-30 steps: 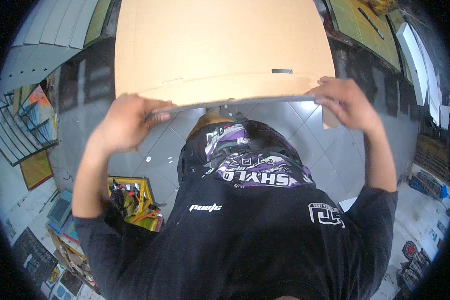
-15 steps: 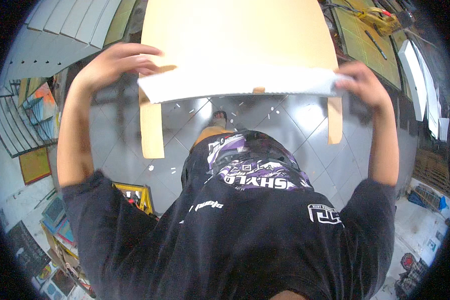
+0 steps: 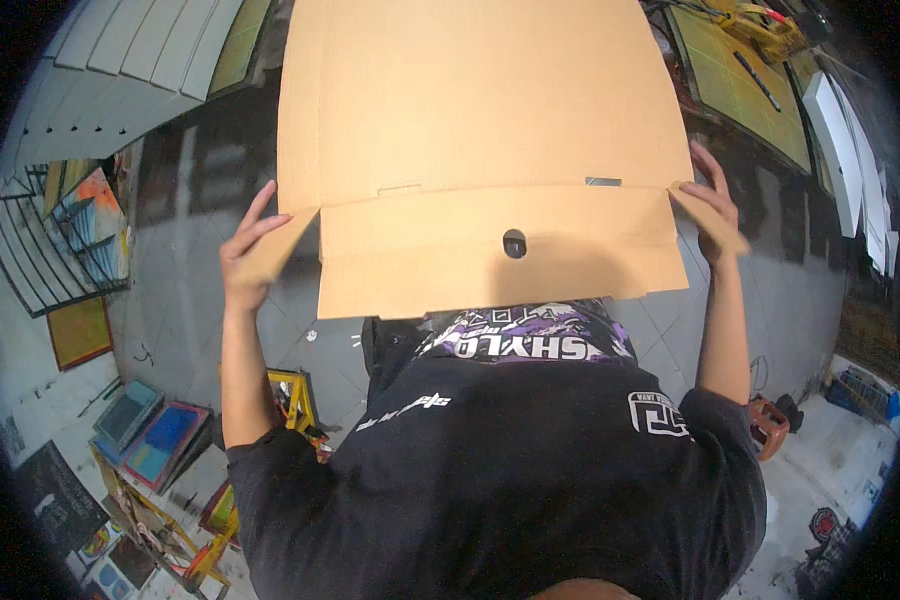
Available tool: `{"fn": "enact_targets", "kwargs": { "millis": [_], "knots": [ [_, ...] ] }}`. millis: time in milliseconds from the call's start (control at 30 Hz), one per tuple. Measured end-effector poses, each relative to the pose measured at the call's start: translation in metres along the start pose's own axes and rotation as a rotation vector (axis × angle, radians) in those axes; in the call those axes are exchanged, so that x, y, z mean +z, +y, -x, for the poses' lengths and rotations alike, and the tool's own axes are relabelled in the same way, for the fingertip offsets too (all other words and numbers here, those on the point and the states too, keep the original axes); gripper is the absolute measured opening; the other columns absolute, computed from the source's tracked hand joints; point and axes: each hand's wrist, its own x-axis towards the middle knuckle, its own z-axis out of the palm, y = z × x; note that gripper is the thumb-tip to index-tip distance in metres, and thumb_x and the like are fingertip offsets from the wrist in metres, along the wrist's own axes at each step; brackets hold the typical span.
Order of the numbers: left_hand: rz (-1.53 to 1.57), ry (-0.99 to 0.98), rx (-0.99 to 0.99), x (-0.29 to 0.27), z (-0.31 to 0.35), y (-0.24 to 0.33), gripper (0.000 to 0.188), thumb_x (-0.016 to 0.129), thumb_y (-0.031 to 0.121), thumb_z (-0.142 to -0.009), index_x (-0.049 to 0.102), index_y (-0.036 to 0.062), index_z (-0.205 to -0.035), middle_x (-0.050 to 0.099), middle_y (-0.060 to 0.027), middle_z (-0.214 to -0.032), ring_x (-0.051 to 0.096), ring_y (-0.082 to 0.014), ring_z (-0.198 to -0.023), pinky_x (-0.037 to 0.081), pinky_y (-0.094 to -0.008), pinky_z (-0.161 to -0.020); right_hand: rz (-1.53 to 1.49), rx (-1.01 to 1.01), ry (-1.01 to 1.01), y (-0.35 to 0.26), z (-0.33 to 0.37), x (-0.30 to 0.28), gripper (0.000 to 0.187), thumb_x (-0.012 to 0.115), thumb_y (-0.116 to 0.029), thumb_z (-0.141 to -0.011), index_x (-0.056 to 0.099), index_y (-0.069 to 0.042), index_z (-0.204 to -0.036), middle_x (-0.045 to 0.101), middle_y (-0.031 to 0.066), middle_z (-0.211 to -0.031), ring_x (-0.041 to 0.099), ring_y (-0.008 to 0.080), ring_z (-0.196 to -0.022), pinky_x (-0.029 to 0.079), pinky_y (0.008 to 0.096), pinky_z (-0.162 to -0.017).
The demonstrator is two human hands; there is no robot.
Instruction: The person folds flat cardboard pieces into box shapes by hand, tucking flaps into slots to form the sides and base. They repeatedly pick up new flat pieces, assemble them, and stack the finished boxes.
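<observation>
A large flat cardboard box blank [image 3: 490, 100], plain brown on its upper face, reaches from the top of the view down to my waist. Its near panel [image 3: 420, 255] is opened toward me and has a round hole, with slots along the crease. At the left edge my left hand [image 3: 250, 245] holds the blank by its small left flap [image 3: 288, 245], which partly hides the palm. My right hand [image 3: 715, 200] grips the opposite edge beside the small right flap [image 3: 708, 218], fingers along the outside. Both small flaps are bent at an angle.
Stacked white boxes [image 3: 130, 70] stand at the far left above a metal rack [image 3: 40, 245]. Framed screens [image 3: 165, 440] lie lower left near a yellow frame [image 3: 290, 395]. A greenish board [image 3: 735, 85] with a black marker [image 3: 757, 80] is far right, near a reddish-brown stool [image 3: 768, 428].
The near panel has swung toward me, from its white face showing to its brown face showing. Both hands have come lower, and the left has moved inward to the edge.
</observation>
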Motion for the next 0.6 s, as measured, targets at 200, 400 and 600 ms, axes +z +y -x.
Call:
{"fn": "enact_targets", "kwargs": {
  "millis": [200, 400, 600],
  "knots": [
    [-0.083, 0.272, -0.110, 0.038, -0.033, 0.028, 0.021, 0.062, 0.020, -0.081, 0.066, 0.0033, -0.094, 0.048, -0.0189, -0.128, 0.049, -0.0271, -0.116, 0.034, -0.0343, -0.097, -0.588, 0.176, 0.242, -0.030, -0.006, 0.048, 0.019, 0.057, -0.021, -0.087, 0.059, -0.003, -0.094, 0.050, 0.0041, -0.111, 0.047, 0.0150, -0.101, 0.037, 0.0311, -0.087],
    [-1.063, -0.169, 0.177, 0.060, -0.046, 0.081, 0.015, 0.059, 0.016, -0.082, 0.066, 0.0109, -0.095, 0.041, -0.0191, -0.133, 0.032, -0.0366, -0.125, 0.017, -0.0520, -0.106, 0.163, 0.046, -0.102, -0.092, -0.024, 0.057, 0.019, 0.063, -0.008, -0.076, 0.061, -0.005, -0.094, 0.029, 0.0207, -0.141, 0.032, 0.0330, -0.129, 0.029, 0.0368, -0.102],
    [-1.026, -0.248, 0.050, 0.060, -0.039, 0.088, 0.023, 0.053, 0.011, -0.085, 0.061, 0.0153, -0.107, 0.030, -0.0166, -0.141, 0.014, -0.0476, -0.129, 0.012, -0.0569, -0.105, 0.201, 0.138, -0.077, -0.125, -0.036, 0.081, 0.028, 0.062, -0.002, -0.075, 0.059, -0.006, -0.102, 0.018, 0.0199, -0.145, 0.023, 0.0332, -0.133, 0.023, 0.0394, -0.106]
  ]
}}
